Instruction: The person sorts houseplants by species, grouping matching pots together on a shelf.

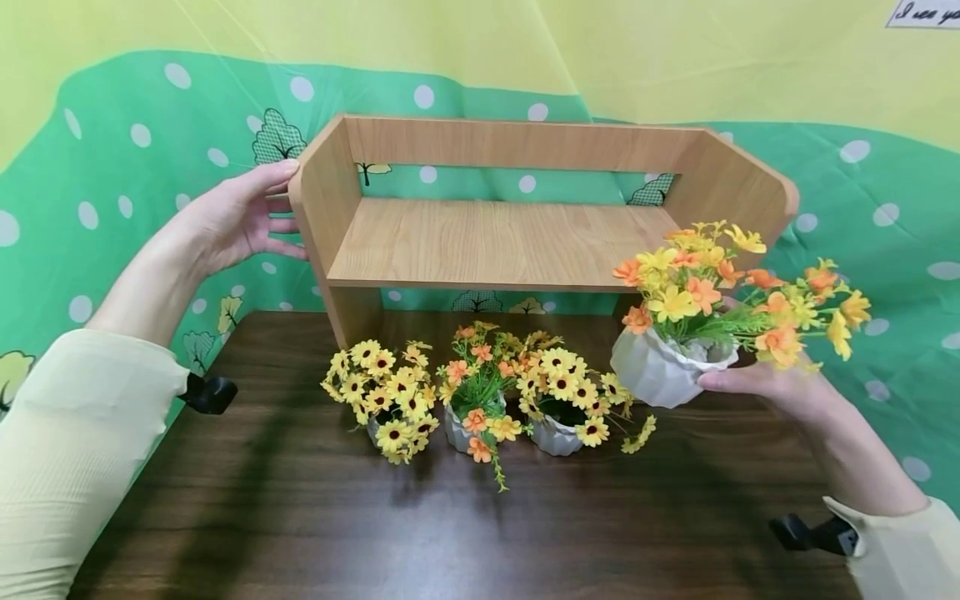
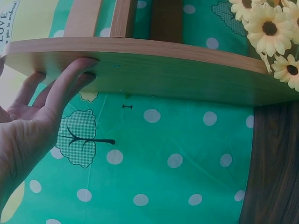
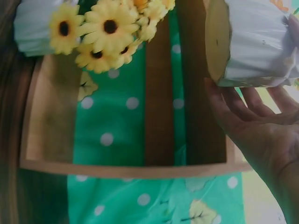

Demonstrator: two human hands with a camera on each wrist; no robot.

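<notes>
A wooden two-tier shelf (image 1: 495,242) stands on the dark table. My left hand (image 1: 243,212) touches the outer face and front edge of its left side panel (image 2: 154,67), fingers extended. At the right, my right hand (image 1: 780,379) holds a white pot of orange and yellow flowers (image 1: 667,367), raised and tilted in front of the shelf. In the right wrist view the fingers lie against the pot's side (image 3: 261,46), its round base showing. Before the shelf stand a left pot of yellow daisies (image 1: 393,396), a middle pot of orange flowers (image 1: 472,421) and a right pot of yellow daisies (image 1: 558,433).
Behind the shelf hangs a green and yellow cloth (image 1: 120,100) with white dots and printed trees. The dark wooden table (image 1: 390,533) extends toward me. A black strap piece (image 1: 210,393) sticks out from each sleeve.
</notes>
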